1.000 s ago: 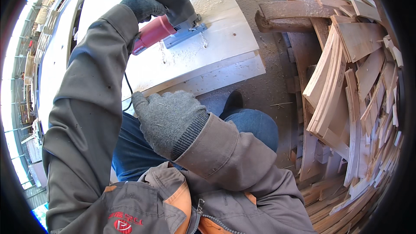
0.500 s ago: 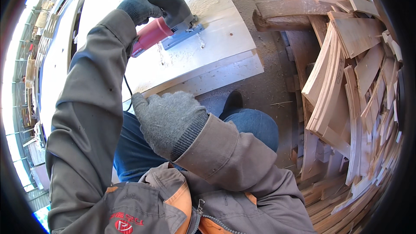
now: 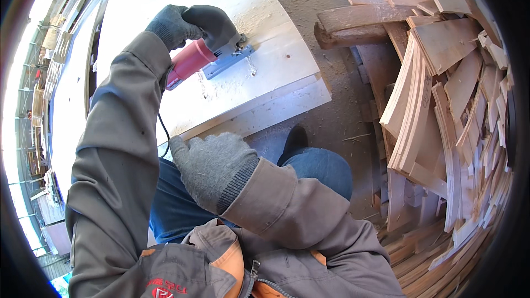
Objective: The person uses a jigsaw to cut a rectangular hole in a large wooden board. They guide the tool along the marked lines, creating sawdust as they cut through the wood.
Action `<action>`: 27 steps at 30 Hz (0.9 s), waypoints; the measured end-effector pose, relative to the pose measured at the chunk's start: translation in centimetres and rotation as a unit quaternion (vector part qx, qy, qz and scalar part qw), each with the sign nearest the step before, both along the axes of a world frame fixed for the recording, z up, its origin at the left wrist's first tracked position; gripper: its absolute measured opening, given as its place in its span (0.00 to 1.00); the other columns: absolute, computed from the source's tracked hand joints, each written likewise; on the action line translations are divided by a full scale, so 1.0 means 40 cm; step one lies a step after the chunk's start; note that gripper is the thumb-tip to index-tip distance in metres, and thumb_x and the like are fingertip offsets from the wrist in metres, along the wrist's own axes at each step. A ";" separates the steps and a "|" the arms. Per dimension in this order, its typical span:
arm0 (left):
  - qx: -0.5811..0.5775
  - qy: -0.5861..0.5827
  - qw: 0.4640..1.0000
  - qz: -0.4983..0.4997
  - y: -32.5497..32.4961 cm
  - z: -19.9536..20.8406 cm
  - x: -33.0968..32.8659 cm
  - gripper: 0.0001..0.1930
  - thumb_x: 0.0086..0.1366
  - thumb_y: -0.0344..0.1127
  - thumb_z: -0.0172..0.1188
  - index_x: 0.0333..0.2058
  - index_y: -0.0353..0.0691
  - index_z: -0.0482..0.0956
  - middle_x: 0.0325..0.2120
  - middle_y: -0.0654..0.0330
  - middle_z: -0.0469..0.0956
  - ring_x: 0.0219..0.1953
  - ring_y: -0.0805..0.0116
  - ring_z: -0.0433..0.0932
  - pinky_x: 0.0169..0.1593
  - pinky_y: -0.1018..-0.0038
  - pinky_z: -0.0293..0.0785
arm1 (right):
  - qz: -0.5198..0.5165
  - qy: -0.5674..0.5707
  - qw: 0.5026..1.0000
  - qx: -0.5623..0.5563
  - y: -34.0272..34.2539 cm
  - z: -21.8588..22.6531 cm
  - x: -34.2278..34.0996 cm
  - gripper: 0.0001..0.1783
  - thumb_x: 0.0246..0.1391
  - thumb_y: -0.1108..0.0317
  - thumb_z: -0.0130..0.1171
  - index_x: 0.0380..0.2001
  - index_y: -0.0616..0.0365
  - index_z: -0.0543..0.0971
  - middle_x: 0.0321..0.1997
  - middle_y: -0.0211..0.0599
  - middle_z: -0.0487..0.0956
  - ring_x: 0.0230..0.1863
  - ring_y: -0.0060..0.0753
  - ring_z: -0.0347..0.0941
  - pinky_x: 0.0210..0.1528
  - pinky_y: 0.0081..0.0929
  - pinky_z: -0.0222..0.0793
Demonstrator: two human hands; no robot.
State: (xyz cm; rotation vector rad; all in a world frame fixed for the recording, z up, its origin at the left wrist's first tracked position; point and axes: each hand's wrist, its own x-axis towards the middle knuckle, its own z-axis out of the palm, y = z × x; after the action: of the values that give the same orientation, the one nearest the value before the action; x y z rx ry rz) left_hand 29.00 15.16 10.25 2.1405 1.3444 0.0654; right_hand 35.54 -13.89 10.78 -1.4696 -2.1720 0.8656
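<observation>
My gloved left hand [image 3: 172,26] is closed around the black top handle of a jigsaw [image 3: 193,60] with a red body. Its grey base plate lies flat on a pale plywood sheet [image 3: 265,16]. The blade area is too small to make out. Short ragged cuts show in the sheet beside the base. A black cord [image 3: 164,127] hangs from the rear of the tool past my right thumb. My right hand [image 3: 212,168], in a grey knitted glove, is closed by the sheet's near edge. Its fingertips are hidden, so I cannot tell whether it grips the cord or the edge.
Another board [image 3: 287,105] juts out under the sheet's near edge. Sawdust covers the floor [image 3: 314,0] and part of the sheet. To the right stands a tall pile of curved wood offcuts [image 3: 414,105]. My bent knee [image 3: 320,171] is close to the boards.
The whole view has shifted slightly, with the scene a little lower in the picture. Both hands and the jigsaw keep about the same place on the sheet.
</observation>
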 end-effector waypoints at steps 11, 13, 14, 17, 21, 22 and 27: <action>0.010 -0.018 1.000 -0.001 -0.009 -0.006 0.009 0.13 0.51 0.25 0.70 0.38 0.35 0.87 0.24 0.60 0.83 0.19 0.75 0.76 0.22 0.76 0.73 | 0.036 -0.005 0.999 -0.040 0.008 0.021 0.013 0.23 0.62 0.66 0.56 0.57 0.66 0.71 0.44 0.55 0.83 0.43 0.51 0.85 0.45 0.47 0.81; 0.012 -0.014 1.000 0.006 -0.008 -0.007 0.007 0.14 0.51 0.26 0.70 0.39 0.36 0.87 0.24 0.60 0.83 0.19 0.75 0.76 0.22 0.76 0.73 | 0.042 -0.003 0.998 -0.046 0.009 0.021 0.012 0.23 0.62 0.66 0.56 0.57 0.66 0.71 0.44 0.55 0.83 0.43 0.51 0.85 0.45 0.47 0.81; 0.016 -0.008 1.000 0.007 -0.008 -0.006 0.007 0.14 0.51 0.26 0.70 0.39 0.36 0.87 0.24 0.60 0.83 0.19 0.75 0.76 0.22 0.77 0.73 | 0.044 -0.003 0.998 -0.050 0.010 0.019 0.011 0.23 0.62 0.67 0.56 0.57 0.66 0.71 0.45 0.55 0.83 0.43 0.51 0.85 0.45 0.47 0.81; 0.022 0.002 1.000 0.009 -0.009 -0.003 0.009 0.14 0.51 0.26 0.70 0.39 0.36 0.88 0.24 0.60 0.83 0.19 0.75 0.75 0.22 0.77 0.73 | -0.004 0.033 0.999 -0.001 0.002 -0.011 -0.007 0.23 0.52 0.68 0.63 0.50 0.65 0.74 0.38 0.54 0.85 0.39 0.53 0.85 0.39 0.47 0.81; 0.015 -0.002 1.000 0.009 -0.012 -0.002 0.011 0.14 0.51 0.26 0.70 0.39 0.36 0.88 0.23 0.61 0.83 0.18 0.76 0.75 0.22 0.78 0.73 | 0.011 0.019 1.000 -0.010 0.004 -0.009 -0.004 0.23 0.55 0.67 0.60 0.52 0.65 0.73 0.39 0.53 0.84 0.40 0.52 0.85 0.41 0.47 0.81; 0.013 -0.001 1.000 0.012 -0.012 -0.001 0.010 0.14 0.51 0.26 0.70 0.39 0.36 0.88 0.23 0.61 0.83 0.18 0.76 0.75 0.22 0.78 0.73 | 0.029 0.006 0.999 -0.032 0.009 0.007 0.005 0.23 0.59 0.66 0.58 0.55 0.66 0.72 0.42 0.53 0.84 0.42 0.51 0.85 0.43 0.47 0.81; 0.002 -0.013 1.000 0.007 -0.007 -0.003 0.006 0.14 0.51 0.26 0.70 0.40 0.36 0.88 0.23 0.61 0.83 0.18 0.76 0.75 0.21 0.78 0.73 | 0.039 -0.002 0.998 -0.049 0.012 0.010 0.007 0.23 0.62 0.65 0.55 0.58 0.65 0.71 0.45 0.52 0.83 0.45 0.49 0.84 0.45 0.46 0.80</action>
State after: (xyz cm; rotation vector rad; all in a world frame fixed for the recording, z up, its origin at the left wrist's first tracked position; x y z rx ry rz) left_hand 29.24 14.87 10.15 2.1266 1.3454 0.1000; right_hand 35.81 -13.42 11.19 -1.4399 -2.2310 1.0094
